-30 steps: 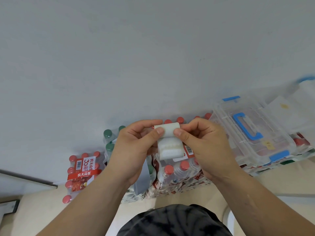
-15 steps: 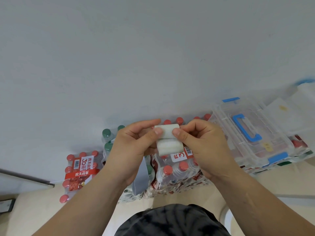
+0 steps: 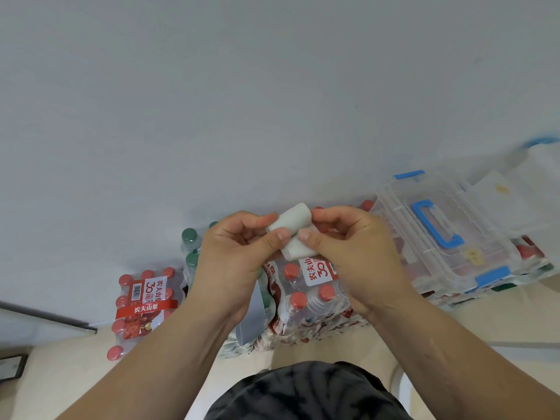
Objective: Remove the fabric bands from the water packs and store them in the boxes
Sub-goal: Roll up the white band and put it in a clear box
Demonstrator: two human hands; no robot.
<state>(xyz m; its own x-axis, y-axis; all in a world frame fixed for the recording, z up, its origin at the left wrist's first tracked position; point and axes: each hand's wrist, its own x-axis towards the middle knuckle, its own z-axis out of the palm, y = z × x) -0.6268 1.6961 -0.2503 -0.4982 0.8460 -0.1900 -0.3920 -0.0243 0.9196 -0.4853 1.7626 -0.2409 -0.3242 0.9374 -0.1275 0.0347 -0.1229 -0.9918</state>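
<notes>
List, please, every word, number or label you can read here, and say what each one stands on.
"农夫山泉": red strip across the left water pack.
"30": white label on that same pack; its smaller print is blurred.
"农夫山" and "30": second white label on the middle water pack, partly behind the right hand.
Yellow stickers on the clear box: too small to read.
White fabric band: no text.

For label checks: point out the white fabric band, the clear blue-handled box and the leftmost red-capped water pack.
white fabric band [image 3: 294, 219], head view, its upper end.
clear box [image 3: 429, 227], head view, its blue handle.
leftmost water pack [image 3: 145, 308], head view, its red label strip.
</notes>
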